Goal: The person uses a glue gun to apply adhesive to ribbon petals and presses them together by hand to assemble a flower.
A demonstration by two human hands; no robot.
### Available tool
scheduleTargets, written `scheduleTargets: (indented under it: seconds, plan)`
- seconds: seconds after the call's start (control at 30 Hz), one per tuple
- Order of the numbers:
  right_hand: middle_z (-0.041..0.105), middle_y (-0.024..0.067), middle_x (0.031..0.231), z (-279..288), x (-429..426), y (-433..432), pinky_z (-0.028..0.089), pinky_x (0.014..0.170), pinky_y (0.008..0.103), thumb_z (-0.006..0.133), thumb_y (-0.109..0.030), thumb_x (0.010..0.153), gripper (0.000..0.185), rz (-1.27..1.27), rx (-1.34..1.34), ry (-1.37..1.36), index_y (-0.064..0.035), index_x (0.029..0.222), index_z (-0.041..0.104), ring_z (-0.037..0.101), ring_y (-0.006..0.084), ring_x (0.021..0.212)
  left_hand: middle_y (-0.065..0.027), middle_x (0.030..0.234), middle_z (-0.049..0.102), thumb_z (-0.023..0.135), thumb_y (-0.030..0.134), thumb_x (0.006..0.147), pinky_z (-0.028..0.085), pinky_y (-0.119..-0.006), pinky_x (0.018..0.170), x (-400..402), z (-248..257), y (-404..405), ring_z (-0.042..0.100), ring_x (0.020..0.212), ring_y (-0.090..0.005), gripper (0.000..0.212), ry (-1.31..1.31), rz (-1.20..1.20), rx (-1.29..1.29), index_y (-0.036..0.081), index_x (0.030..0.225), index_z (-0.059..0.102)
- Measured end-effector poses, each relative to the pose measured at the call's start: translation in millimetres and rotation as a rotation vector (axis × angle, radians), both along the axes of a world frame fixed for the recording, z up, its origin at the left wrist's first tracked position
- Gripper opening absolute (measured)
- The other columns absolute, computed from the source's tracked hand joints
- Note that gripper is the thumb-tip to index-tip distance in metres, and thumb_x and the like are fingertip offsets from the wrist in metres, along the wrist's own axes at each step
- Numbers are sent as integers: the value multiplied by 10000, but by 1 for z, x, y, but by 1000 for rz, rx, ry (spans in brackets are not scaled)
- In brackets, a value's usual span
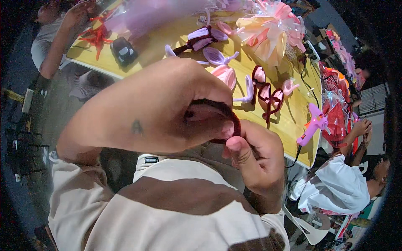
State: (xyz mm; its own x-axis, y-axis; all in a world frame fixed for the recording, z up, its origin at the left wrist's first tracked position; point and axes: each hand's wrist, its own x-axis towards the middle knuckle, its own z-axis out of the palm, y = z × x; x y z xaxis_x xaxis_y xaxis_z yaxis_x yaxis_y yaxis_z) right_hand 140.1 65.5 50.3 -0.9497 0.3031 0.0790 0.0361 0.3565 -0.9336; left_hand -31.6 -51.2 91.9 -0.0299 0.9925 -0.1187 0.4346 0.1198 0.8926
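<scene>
A dark maroon chenille stem (237, 122) is bent into a loop in front of my chest. My left hand (209, 91) reaches across from the left and curls around one side of this loop; most of its fingers are hidden. On the near side of the loop, my right hand (257, 153) pinches the stem between thumb and fingers. Just beyond the hands, a maroon-framed piece with pink buds (266, 92) rests on the table. A pink chenille bud (225, 76) lies partly behind my left hand, beside a lilac petal piece (216, 56).
A lilac glue gun (312, 124) stands at the yellow table's (292, 141) right edge, its cord hanging down. A pink wrapped bouquet (271, 31), a black object (124, 51) and red chenille stems (96, 36) lie farther back. A power strip (312, 50) is at right. People sit left and right.
</scene>
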Motion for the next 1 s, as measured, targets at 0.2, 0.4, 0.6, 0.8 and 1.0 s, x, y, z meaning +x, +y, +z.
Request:
scheduleTargets:
  seconds: [0.2,0.4,0.6,0.8,1.0]
  plan:
    - [498,134,668,-6,1,0,417,590,324,542,-295,920,311,-48,-70,43,1,824,560,521,280,615,-59,886,584,579,-28,859,442,-207,762,3,1,6,567,866,-89,110,-345,112,116,-43,968,578]
    - [518,134,683,-6,3,1,426,600,314,534,-266,924,281,-29,3,64,3,851,564,533,283,623,-49,871,584,598,-40,845,451,-205,749,6,1,3,579,840,-95,68,-176,70,131,-33,903,564]
    - [547,129,702,-11,2,-1,433,605,300,528,-246,929,258,-65,-9,148,2,878,580,552,255,636,-46,878,595,632,14,837,463,-211,723,7,-5,5,586,819,-97,132,-371,87,199,-19,940,558]
    - [562,27,691,-18,0,-5,361,497,189,506,-381,930,421,-154,-47,192,24,1004,594,469,61,550,-22,892,582,682,95,799,486,-217,714,11,-13,3,563,838,-68,290,-502,212,157,-15,1033,549]
    - [550,21,704,-20,0,-8,363,505,189,491,-372,936,423,-160,-46,197,26,1053,575,463,62,564,-27,876,600,677,59,764,517,-232,672,27,-24,3,585,794,-86,265,-724,342,250,-16,994,568]
